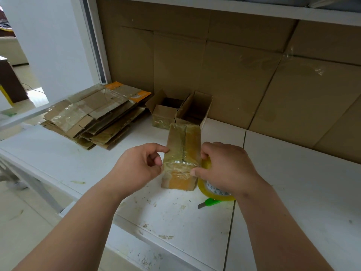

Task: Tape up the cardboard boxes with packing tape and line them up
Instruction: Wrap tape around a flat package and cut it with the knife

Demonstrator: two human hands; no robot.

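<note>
A small closed cardboard box (183, 149) lies on the white table (293, 182), its flaps meeting in a seam along the top and glossy tape crossing its near end. My right hand (224, 167) grips a yellowish roll of packing tape (213, 192) at the box's right side, thumb pressing the tape strip onto the box. My left hand (140, 165) is at the box's left edge, index finger touching the top corner, other fingers curled. Two open-topped small boxes (162, 112) (195, 108) stand side by side behind it.
A stack of flattened, tape-marked cartons (93, 116) lies at the left back of the table. A green utility knife (210, 202) rests just under the tape roll. Large cardboard sheets (254, 75) line the wall, beneath a white shelf (254, 8).
</note>
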